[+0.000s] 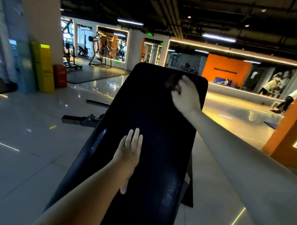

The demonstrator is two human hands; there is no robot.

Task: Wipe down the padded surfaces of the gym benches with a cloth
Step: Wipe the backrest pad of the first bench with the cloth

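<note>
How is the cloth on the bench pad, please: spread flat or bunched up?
Bunched: the cloth is a crumpled wad gripped by the right hand near the pad's far end.

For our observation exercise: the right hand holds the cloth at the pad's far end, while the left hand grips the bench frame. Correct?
No. The head view shows the left hand lying flat on the pad; the right hand holds the cloth at its far end.
</note>
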